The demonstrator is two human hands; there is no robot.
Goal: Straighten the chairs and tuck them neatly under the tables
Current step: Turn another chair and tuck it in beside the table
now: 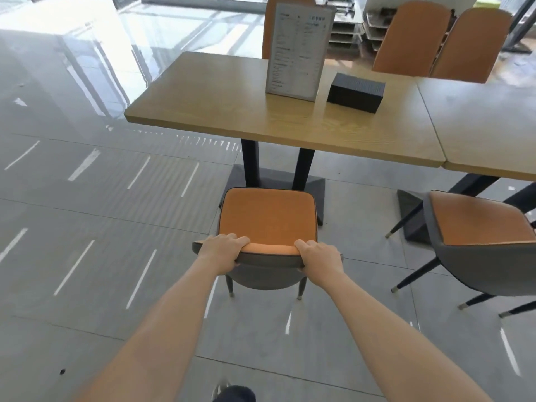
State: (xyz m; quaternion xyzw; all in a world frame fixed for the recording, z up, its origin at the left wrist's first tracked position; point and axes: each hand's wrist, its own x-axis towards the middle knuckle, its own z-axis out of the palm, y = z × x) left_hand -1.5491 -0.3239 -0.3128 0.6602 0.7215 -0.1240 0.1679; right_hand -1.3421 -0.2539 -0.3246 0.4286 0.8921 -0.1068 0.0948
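An orange-seated chair [266, 216] with a grey shell stands in front of me, facing the wooden table [220, 105]. Its seat front reaches the table's black base, and the seat lies in front of the tabletop edge. My left hand [223, 249] grips the top of the backrest at its left end, fingers curled over the rim. On the right end of the same rim, my right hand [319, 256] grips with fingers over the top. A second orange chair [481, 221] stands at the right, turned at an angle beside the neighbouring table [487, 123].
A menu stand [298, 50] and a black box [355, 92] sit on the table. Three orange chair backs [412, 36] show on the far side. Grey tiled floor [87, 213] spreads to the left. My shoe [235, 394] is at the bottom edge.
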